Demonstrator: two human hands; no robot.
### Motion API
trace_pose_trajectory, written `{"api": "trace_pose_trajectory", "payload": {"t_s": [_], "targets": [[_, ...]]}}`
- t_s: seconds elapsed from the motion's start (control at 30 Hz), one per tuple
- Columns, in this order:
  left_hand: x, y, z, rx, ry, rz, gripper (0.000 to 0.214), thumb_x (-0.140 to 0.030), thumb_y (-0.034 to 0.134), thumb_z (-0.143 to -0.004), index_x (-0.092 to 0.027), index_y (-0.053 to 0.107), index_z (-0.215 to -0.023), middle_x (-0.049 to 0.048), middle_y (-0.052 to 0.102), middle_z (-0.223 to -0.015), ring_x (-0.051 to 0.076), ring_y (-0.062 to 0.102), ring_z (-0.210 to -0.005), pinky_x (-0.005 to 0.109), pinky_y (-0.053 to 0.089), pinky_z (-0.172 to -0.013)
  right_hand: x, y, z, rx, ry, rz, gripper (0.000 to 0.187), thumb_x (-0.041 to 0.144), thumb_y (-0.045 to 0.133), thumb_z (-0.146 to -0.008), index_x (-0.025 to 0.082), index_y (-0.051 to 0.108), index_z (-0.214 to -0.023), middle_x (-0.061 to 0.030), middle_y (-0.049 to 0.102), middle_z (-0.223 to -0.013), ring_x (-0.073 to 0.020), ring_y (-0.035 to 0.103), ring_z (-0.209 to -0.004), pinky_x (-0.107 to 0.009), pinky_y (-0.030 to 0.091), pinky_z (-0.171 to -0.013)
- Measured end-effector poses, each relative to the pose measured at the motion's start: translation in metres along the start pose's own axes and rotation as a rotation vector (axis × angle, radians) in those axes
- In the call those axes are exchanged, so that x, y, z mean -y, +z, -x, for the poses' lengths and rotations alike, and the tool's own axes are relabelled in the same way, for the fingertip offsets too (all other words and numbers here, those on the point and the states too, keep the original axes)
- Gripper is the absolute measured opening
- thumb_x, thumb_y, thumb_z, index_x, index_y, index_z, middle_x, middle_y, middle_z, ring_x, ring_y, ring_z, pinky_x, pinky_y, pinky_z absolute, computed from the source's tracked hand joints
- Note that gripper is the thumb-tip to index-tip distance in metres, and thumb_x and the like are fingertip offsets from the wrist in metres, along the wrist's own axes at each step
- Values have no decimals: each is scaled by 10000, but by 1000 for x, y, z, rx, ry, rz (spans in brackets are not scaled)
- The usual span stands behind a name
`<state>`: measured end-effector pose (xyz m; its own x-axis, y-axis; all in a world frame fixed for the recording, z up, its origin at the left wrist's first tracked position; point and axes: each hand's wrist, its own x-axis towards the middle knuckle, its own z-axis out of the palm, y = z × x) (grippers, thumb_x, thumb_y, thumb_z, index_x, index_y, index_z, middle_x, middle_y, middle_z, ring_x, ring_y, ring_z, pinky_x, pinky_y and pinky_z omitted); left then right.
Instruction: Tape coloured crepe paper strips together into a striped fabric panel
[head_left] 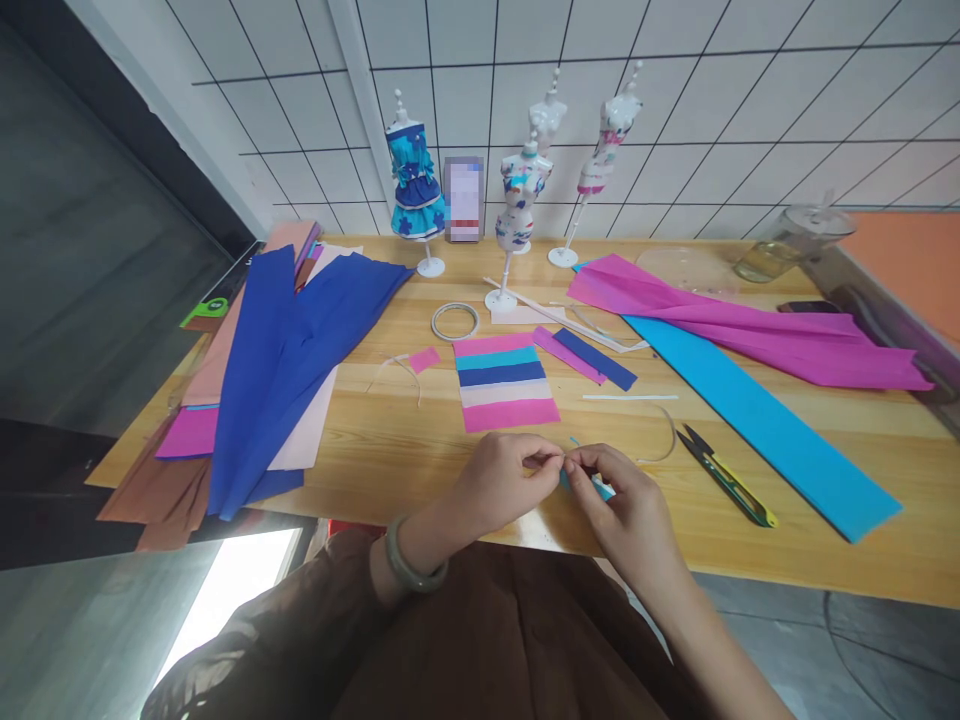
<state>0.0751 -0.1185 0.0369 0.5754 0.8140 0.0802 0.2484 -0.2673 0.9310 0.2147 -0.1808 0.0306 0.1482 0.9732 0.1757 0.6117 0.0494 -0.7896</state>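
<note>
My left hand (pixel 504 482) and my right hand (pixel 621 505) meet at the front edge of the wooden table (pixel 390 450), fingertips pinched together. Between them is a small light-blue paper strip (pixel 598 486), held mostly by the right hand, and the left fingers pinch its end. Just beyond the hands lies a striped paper piece (pixel 504 382) of pink, light blue, dark blue and pale bands. A bracelet is on my left wrist.
Dark blue crepe sheets (pixel 277 370) lie at left over pink and brown ones. A long light-blue strip (pixel 757 420) and magenta paper (pixel 735 325) lie at right, with thread snips (pixel 724 475) near my right hand. A tape roll (pixel 455 321) and several mini mannequins (pixel 415 185) stand behind.
</note>
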Motion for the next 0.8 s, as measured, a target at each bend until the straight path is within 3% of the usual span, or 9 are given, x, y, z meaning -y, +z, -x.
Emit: {"api": "trace_pose_trajectory", "payload": {"t_s": [0.27,0.53,0.7,0.8], "targets": [[3,2,1,-45,40,-78,206,-160,500,-782,-145,676,-676,9,672,-682,115,594,-644,193,444,-612,0,0,0,5,-2,-8,160,297,478,-849,207,569,-753,-38,611,-755,-173,564,-709,-291,431,-650],[5,3,1,-70,94,-158,216,-159,489,-789,-161,675,-680,12,669,-669,111,585,-615,201,437,-607,1,-1,1,29,71,-125,191,338,489,-856,207,622,-815,-55,638,-853,-189,587,-808,-301,444,-727],[4,3,3,-81,139,-232,218,-140,486,-788,-179,672,-681,13,669,-649,112,587,-607,218,438,-634,1,-1,2,6,44,-39,188,331,480,-855,207,583,-758,-43,610,-769,-174,555,-718,-293,438,-659],[4,4,3,-61,95,-156,208,-142,484,-789,-177,675,-713,13,684,-699,116,606,-648,217,452,-654,1,-1,2,4,40,-28,188,332,478,-853,210,575,-748,-36,601,-745,-173,549,-706,-290,437,-643]]}}
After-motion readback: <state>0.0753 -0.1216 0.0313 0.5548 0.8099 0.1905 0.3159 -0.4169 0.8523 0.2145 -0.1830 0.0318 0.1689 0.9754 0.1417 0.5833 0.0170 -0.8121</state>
